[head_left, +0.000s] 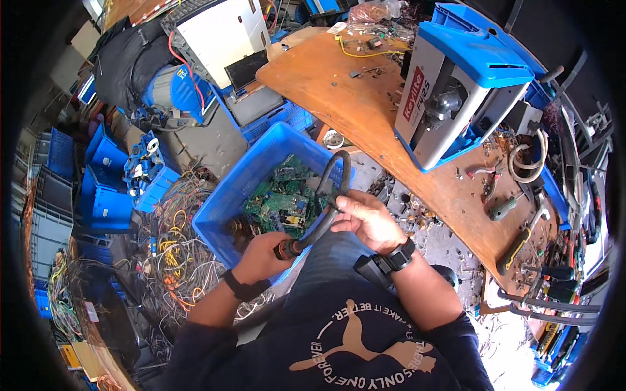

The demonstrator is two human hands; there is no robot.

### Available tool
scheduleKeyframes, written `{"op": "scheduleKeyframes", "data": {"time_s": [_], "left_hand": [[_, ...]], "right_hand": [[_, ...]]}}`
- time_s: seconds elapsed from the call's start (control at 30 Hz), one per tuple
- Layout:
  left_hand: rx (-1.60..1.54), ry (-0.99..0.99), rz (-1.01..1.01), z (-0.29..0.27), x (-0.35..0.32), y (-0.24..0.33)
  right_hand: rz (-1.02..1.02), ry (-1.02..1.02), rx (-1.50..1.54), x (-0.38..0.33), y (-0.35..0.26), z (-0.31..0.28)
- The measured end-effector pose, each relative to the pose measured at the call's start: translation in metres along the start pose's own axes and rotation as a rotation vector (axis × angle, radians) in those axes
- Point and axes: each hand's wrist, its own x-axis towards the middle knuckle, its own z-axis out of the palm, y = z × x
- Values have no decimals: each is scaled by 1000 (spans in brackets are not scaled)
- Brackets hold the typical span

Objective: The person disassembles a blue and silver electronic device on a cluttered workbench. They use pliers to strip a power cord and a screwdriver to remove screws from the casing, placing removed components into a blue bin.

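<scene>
Fingers of the left hand [254, 259] are wrapped around the dark end piece [287, 249] of a thick dark cable [318, 228], where a reddish ring can be seen. By the right hand [370, 223], the cable is gripped farther along between thumb and fingers, and beyond that grip it is bent into a loop. The cable is held over the near right part of the large blue crate [225, 215], with the loop reaching across the crate's right side; where its other end lies cannot be told.

As far as can be judged, the handling of this cable is only partly done: a loop has been formed and both hands are occupied, but the cable has not been set down or let go, and its end piece is attached. Green circuit boards [287, 203] have already been gathered inside the crate, below its rim. To the left of the crate, a tangle of loose wires [186, 244] is left heaped and unsorted. To its right, a wooden workbench [352, 107] is strewn with scraps, and a white and blue housing [479, 55] is left standing there, its side open.
</scene>
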Motion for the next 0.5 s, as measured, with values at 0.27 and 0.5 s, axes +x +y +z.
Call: {"op": "scheduleKeyframes", "data": {"time_s": [0.27,0.5], "left_hand": [[-107,-123,-203,-7,3,31],[-319,-194,-390,-14,23,49]], "right_hand": [[61,180,-43,-4,-5,-3],[-426,456,-661,-12,-6,-20]]}}
